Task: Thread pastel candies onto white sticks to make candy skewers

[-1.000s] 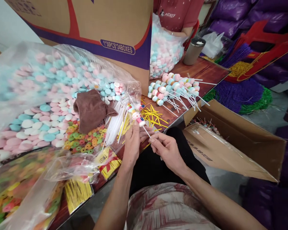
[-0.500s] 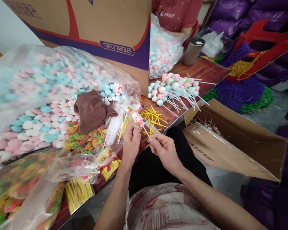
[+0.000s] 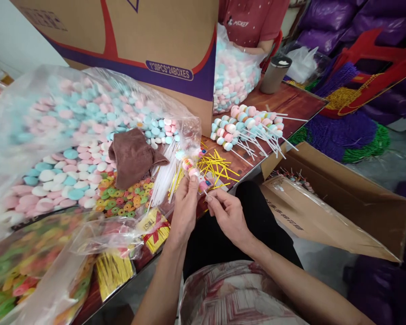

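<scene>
My left hand point(image 3: 186, 201) is closed around a marshmallow skewer point(image 3: 190, 168) in a clear printed wrapper, held tilted above the table edge. At the wrapper's lower end, the fingers of my right hand point(image 3: 230, 216) pinch the skewer's white stick. Whether a tie is also between those fingers I cannot tell. Just beyond my hands lie loose yellow twist ties point(image 3: 219, 164). A bundle of white sticks point(image 3: 163, 178) is left of the skewer, near gummy rings point(image 3: 125, 196) and a brown cloth point(image 3: 131, 155). Unwrapped marshmallow skewers point(image 3: 250, 123) are piled farther right.
A large bag of marshmallows point(image 3: 64, 106) covers the table's left, before a tall carton point(image 3: 122, 31). An open carton point(image 3: 345, 198) stands at lower right. Across the table, a person in a red shirt point(image 3: 250, 20) sits behind another marshmallow bag point(image 3: 235, 76), near a tumbler point(image 3: 274, 74).
My right hand has moved up the stick, closer to the wrapper and my left hand. My left thumb now lies higher across the wrapped skewer. The view has shifted slightly.
</scene>
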Demonstrator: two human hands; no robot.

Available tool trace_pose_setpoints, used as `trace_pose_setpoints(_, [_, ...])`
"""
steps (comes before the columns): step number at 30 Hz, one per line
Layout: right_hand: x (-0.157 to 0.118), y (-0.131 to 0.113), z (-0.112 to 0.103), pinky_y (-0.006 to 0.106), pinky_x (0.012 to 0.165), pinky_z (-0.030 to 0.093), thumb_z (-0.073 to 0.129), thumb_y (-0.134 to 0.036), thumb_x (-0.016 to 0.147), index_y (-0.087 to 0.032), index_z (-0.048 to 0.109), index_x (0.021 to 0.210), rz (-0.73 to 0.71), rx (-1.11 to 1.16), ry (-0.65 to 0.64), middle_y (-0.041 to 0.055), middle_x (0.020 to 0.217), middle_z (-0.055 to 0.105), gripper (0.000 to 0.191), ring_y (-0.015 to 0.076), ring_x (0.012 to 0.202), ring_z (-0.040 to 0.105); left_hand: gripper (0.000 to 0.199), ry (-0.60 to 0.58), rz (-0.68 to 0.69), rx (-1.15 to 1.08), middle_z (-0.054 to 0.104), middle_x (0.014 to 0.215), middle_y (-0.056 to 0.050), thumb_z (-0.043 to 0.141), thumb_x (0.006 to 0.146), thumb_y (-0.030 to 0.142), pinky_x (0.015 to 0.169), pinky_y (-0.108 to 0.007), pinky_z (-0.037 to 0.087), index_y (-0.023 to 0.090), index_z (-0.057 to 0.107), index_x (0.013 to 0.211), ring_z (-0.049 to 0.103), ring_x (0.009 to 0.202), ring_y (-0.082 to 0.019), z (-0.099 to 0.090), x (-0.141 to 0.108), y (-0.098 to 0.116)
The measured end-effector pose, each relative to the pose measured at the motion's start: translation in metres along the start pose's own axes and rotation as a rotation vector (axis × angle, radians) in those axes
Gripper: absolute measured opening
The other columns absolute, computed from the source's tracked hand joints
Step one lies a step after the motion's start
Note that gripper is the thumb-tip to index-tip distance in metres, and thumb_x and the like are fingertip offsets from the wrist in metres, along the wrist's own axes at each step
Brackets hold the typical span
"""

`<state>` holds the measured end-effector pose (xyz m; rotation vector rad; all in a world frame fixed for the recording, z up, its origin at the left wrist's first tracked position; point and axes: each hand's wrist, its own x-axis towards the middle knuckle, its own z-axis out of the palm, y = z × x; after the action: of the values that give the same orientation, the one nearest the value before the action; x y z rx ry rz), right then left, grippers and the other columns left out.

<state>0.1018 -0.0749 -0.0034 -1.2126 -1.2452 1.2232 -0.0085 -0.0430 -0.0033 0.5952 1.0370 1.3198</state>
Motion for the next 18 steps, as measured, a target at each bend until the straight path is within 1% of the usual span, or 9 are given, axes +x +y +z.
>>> trace_pose_setpoints(2, [-0.001, 0.003, 0.001, 0.025, 0.057, 0.036, 0.051, -0.030, 0.093, -0.020, 0.050, 0.064, -0.004, -0.014, -0.003, -0.0040, 0.059, 0.046, 0.031, 0.0111, 0.056, 0.042, 0.026, -0.034, -0.008, -0.011, 0.070, 0.085, -0.004, 0.072, 0.082, 0.039, 0.079, -0.026, 0.050, 0.017, 0.068, 0.093, 0.066, 0.084, -0.015, 0.005, 0.001, -0.001])
trace_pose_setpoints(4, [-0.001, 0.005, 0.000, 0.025, 0.057, 0.036, 0.052, -0.030, 0.093, -0.020, 0.050, 0.063, 0.007, -0.002, -0.002, -0.0042, 0.058, 0.045, 0.031, 0.0111, 0.056, 0.041, 0.025, -0.056, -0.036, -0.040, 0.071, 0.080, -0.005, 0.075, 0.079, 0.038, 0.079, -0.029, 0.052, 0.015, 0.069, 0.088, 0.067, 0.084, -0.018, 0.009, 0.000, -0.001])
trace_pose_setpoints(8, [0.002, 0.004, -0.002, 0.025, 0.053, 0.034, 0.055, -0.032, 0.091, -0.020, 0.051, 0.066, 0.066, 0.077, -0.026, -0.0049, 0.055, 0.044, 0.028, 0.0105, 0.053, 0.039, 0.025, -0.087, -0.065, -0.049, 0.073, 0.080, -0.007, 0.079, 0.074, 0.036, 0.079, -0.031, 0.053, 0.013, 0.072, 0.083, 0.069, 0.085, -0.020, 0.008, -0.003, 0.000])
trace_pose_setpoints(12, [0.008, -0.002, 0.000, 0.023, 0.048, 0.031, 0.056, -0.043, 0.092, -0.021, 0.051, 0.072, 0.130, 0.169, -0.092, -0.0047, 0.059, 0.049, 0.031, 0.0090, 0.050, 0.038, 0.021, -0.082, -0.025, -0.043, 0.073, 0.083, -0.005, 0.078, 0.076, 0.032, 0.073, -0.026, 0.055, 0.016, 0.073, 0.088, 0.068, 0.078, -0.016, 0.002, -0.009, 0.001])
trace_pose_setpoints(15, [0.013, -0.005, 0.005, 0.023, 0.043, 0.028, 0.053, -0.054, 0.092, -0.021, 0.054, 0.082, 0.196, 0.250, -0.125, -0.0049, 0.060, 0.052, 0.034, 0.0084, 0.046, 0.038, 0.020, -0.088, 0.008, -0.010, 0.072, 0.082, -0.004, 0.075, 0.080, 0.032, 0.066, -0.024, 0.055, 0.018, 0.074, 0.094, 0.066, 0.071, -0.014, -0.001, -0.014, 0.002])
trace_pose_setpoints(16, [0.014, -0.005, 0.006, 0.023, 0.042, 0.027, 0.053, -0.056, 0.092, -0.021, 0.055, 0.083, 0.214, 0.271, -0.120, -0.0056, 0.057, 0.051, 0.036, 0.0083, 0.045, 0.037, 0.021, -0.096, 0.016, 0.004, 0.073, 0.085, -0.004, 0.075, 0.080, 0.032, 0.066, -0.023, 0.055, 0.019, 0.075, 0.097, 0.066, 0.072, -0.014, -0.002, -0.016, 0.003])
trace_pose_setpoints(18, [0.012, -0.007, 0.009, 0.023, 0.041, 0.024, 0.054, -0.056, 0.091, -0.021, 0.056, 0.078, 0.232, 0.302, -0.094, -0.0067, 0.050, 0.046, 0.038, 0.0081, 0.043, 0.034, 0.025, -0.123, 0.021, 0.024, 0.074, 0.095, -0.006, 0.075, 0.081, 0.029, 0.073, -0.025, 0.056, 0.020, 0.075, 0.104, 0.068, 0.081, -0.015, -0.003, -0.019, 0.006])
